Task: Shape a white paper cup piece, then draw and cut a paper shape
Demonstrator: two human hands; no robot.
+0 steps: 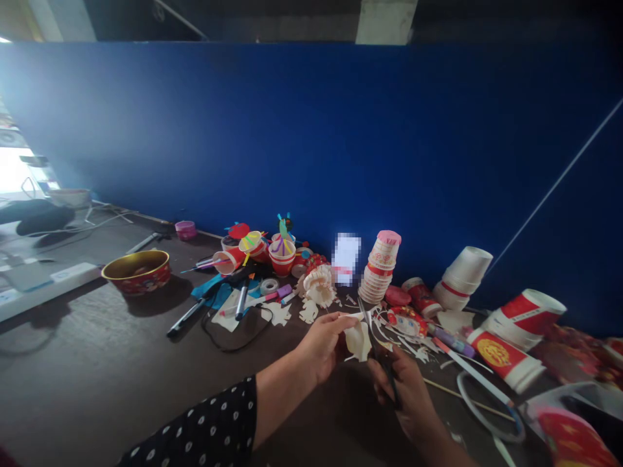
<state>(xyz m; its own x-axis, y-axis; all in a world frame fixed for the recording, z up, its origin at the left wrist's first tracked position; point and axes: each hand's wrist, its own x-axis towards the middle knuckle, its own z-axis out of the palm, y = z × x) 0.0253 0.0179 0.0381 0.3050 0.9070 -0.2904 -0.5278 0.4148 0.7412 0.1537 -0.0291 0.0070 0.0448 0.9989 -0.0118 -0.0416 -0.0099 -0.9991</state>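
My left hand (324, 347) pinches a cream-white piece of paper (359, 342) with an irregular cut outline. My right hand (406, 383) is closed round the dark handles of a pair of scissors (389, 376). Their metal blades point up and away, right beside the paper's upper right edge; whether they are touching it I cannot tell. Just beyond my hands lie paper scraps (413, 347) and cut-out white shapes (277, 312). A stack of paper cups (377, 272) stands behind the scissors.
At left are a red-and-gold bowl (137, 272) and a white power strip (46, 290). Markers (242, 301), a tape roll (269, 286) and decorated cups (282, 255) lie mid-table. More cups (523, 318) crowd the right, before a blue partition (272, 130).
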